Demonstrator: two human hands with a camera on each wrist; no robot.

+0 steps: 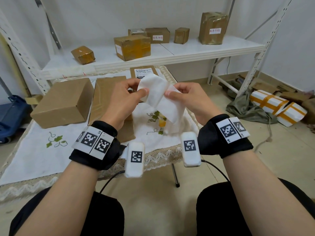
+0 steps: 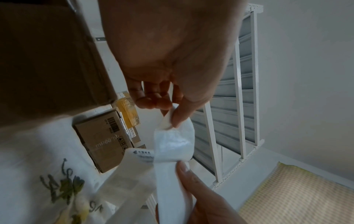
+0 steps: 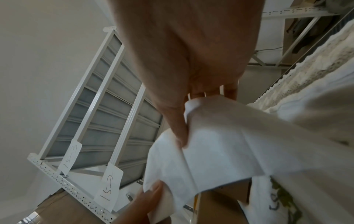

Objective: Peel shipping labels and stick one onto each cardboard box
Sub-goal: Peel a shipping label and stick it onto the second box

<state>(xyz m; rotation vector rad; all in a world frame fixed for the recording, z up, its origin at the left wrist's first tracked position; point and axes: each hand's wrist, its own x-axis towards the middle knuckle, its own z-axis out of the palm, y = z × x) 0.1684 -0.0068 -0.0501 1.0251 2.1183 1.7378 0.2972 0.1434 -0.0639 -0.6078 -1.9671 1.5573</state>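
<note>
Hands are raised above the table [image 1: 30,160], both working one white shipping label sheet [image 1: 159,97]. Left hand [image 1: 124,97] pinches the sheet's upper left part between thumb and curled fingers; in the left wrist view its thumb tip presses a curled-over corner of the sheet [image 2: 173,142]. Right hand [image 1: 189,97] pinches the sheet's right edge, thumb on the near face, fingers behind; the right wrist view shows that thumb bearing on the white paper [image 3: 220,145]. Each grip is therefore closed on the sheet. Two layers appear to be parting between the hands, though which is label and which is backing cannot be told. The sheet's lower end hangs toward the embroidered white cloth [image 1: 51,150] covering the table.

Left of the sheet, two cardboard boxes rest on the cloth: a closed plain box [image 1: 63,103] farther left, and a taped box [image 1: 104,96] partly hidden behind the left hand. Beyond the sheet, a flat brown parcel [image 1: 142,72] lies on the table with a printed label on its top face.

Behind the sheet, a white shelf [image 1: 187,48] carries several taped cardboard boxes [image 1: 133,46], some with small handwritten tags. Right of the sheet, on the floor, lie white bundles bound with yellow tape [image 1: 272,103]
</note>
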